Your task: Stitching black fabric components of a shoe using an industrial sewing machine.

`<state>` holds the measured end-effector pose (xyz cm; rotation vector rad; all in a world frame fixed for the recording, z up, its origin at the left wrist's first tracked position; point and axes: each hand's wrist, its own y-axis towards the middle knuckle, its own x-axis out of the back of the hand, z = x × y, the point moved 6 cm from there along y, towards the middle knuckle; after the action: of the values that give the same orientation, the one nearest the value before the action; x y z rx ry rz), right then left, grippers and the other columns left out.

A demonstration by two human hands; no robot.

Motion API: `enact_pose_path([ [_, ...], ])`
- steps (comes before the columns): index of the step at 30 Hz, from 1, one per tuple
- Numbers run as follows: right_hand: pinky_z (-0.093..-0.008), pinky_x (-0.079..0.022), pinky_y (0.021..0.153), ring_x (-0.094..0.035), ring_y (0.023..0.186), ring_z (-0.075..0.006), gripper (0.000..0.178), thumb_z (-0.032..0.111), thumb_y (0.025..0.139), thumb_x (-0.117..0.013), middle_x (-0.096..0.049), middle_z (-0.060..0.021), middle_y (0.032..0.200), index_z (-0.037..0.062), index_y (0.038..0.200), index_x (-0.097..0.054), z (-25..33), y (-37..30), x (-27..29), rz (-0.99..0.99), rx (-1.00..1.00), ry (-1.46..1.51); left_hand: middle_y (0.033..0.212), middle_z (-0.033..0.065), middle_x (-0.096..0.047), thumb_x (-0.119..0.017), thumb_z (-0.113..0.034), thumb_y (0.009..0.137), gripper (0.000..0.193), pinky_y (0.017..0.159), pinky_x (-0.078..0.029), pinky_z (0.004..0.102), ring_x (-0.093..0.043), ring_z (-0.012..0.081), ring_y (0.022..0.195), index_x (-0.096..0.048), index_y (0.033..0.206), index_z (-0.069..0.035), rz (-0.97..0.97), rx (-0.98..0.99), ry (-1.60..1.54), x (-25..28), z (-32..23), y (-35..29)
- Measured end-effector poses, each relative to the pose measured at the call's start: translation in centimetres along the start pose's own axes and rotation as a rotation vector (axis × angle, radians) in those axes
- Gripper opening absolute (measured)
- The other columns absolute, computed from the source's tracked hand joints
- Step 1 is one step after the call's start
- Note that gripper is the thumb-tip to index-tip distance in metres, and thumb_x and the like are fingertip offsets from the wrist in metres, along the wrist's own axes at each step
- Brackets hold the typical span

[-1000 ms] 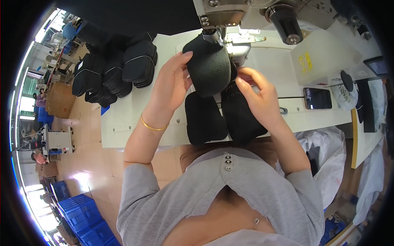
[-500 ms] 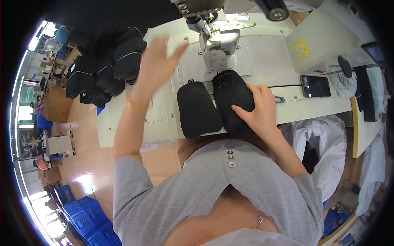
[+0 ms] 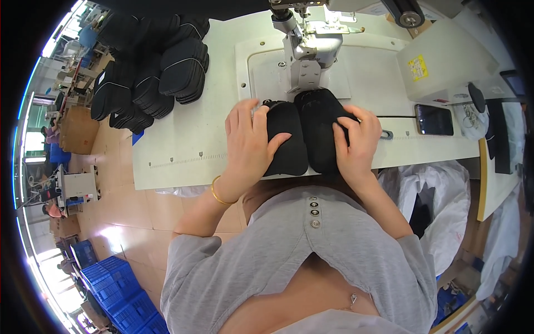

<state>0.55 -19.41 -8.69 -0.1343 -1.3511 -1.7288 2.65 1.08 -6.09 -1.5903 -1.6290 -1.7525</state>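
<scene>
Two black padded pieces with rounded ends lie side by side on the white sewing table, just in front of the sewing machine. On the left piece rests my left hand, fingers along its outer edge and thumb across its top. My right hand grips the outer side of the right piece, its thumb and fingers bent over the edge. The inner edges of the two pieces touch or nearly touch. Light stitching shows at the far end of the right one. What lies under the pieces is hidden.
Bundles of black rounded pieces, tied with bands, stand at the table's far left. A phone lies at the right beside a pale machine housing. White plastic bags hang below the right edge. Blue crates stand lower left.
My left hand has come down from the air near the bundles onto the left piece. That piece has shifted right, against the other. My right hand stays on the right piece.
</scene>
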Motion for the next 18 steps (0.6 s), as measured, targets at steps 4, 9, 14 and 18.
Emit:
enact_pose_path([
  [4, -0.0349, -0.049, 0.081, -0.062, 0.090, -0.0286, 0.014, -0.001, 0.087, -0.068, -0.064, -0.0136, 0.093, 0.0009, 0.099, -0.061, -0.7, 1.2, 1.3, -0.024, -0.185, 0.324, 0.114, 0.0175, -0.056, -0.084, -0.021, 0.076, 0.065, 0.095, -0.046, 0.0411, -0.055, 0.0349, 0.109, -0.048, 0.127, 0.000, 0.125, 0.071, -0.094, -0.7, 0.8, -0.9],
  [9, -0.0297, -0.051, 0.080, -0.063, 0.087, -0.0221, 0.020, -0.004, 0.094, -0.059, -0.064, -0.0156, 0.101, -0.0037, 0.114, -0.058, -1.9, 2.7, 5.1, -0.427, -0.181, 0.598, 0.110, 0.0116, -0.070, -0.072, 0.003, 0.083, 0.039, 0.092, -0.055, 0.0366, -0.068, 0.0225, 0.102, -0.060, 0.120, 0.003, 0.157, 0.968, -1.614, 0.7, 4.2, 1.7],
  [14, -0.0238, -0.046, 0.072, -0.058, 0.079, -0.0150, 0.014, -0.007, 0.093, -0.054, -0.061, -0.0086, 0.091, -0.0020, 0.103, -0.062, 3.5, 7.0, 2.6, 0.160, -0.151, 0.790, 0.107, 0.0113, -0.072, -0.070, 0.003, 0.086, 0.025, 0.086, -0.058, 0.0335, -0.070, 0.0205, 0.095, -0.068, 0.112, 0.002, 0.171, 0.839, -1.850, 1.0, 0.2, 2.4],
  [18, -0.0214, -0.044, 0.075, -0.053, 0.079, -0.0081, 0.013, 0.002, 0.098, -0.049, -0.061, -0.0037, 0.094, -0.0021, 0.104, -0.060, 4.1, 6.3, 0.5, 0.386, -0.430, 1.220, 0.107, 0.0107, -0.072, -0.070, 0.003, 0.087, 0.024, 0.086, -0.057, 0.0323, -0.069, 0.0194, 0.096, -0.069, 0.111, 0.001, -0.037, 0.735, -1.794, 2.2, 0.8, 3.2],
])
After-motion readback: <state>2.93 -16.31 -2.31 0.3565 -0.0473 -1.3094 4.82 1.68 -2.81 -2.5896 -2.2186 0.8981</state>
